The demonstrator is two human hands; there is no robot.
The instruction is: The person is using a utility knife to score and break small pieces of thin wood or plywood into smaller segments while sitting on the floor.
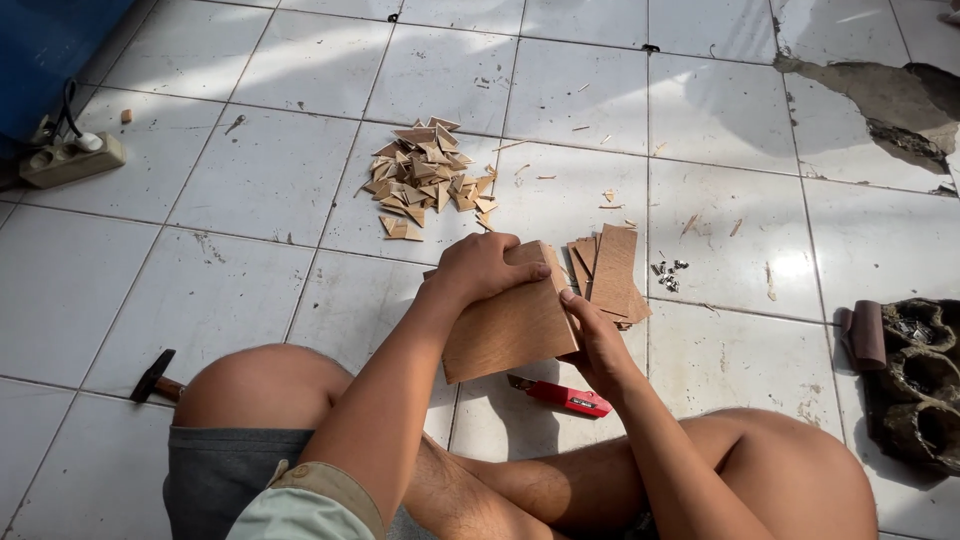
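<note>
I sit cross-legged on a white tiled floor. My left hand [483,268] presses down on the top edge of a brown wooden board [508,328] held tilted above the floor. My right hand [596,340] grips the board's right edge, thumb along the side. A red utility knife [565,396] lies on the tile just below the board. Several thin wood strips [610,272] are stacked just right of the board.
A heap of small triangular wood offcuts [428,178] lies further ahead. Small metal bits [668,273] sit right of the strips. A hammer [155,378] rests by my left knee. A power strip [70,158] is far left; a dark lumpy holder [915,375] is far right.
</note>
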